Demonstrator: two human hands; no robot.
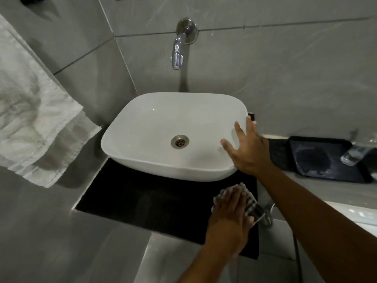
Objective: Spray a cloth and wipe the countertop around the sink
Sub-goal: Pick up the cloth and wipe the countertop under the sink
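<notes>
A white basin [163, 127] sits on a black countertop [142, 199]. On the countertop's front right part, my left hand [228, 217] lies flat and presses down on a grey-and-white striped cloth [252, 204]. The cloth shows only around the fingers. My right hand [248, 148] rests on the basin's right rim with fingers spread, holding nothing. No spray bottle is clearly recognisable in view.
A chrome tap [179, 48] juts from the tiled wall above the basin. A white towel [34, 111] hangs at the left. At the right, a black tray [326, 160] on a grey ledge carries a clear container [355, 155], partly cut off.
</notes>
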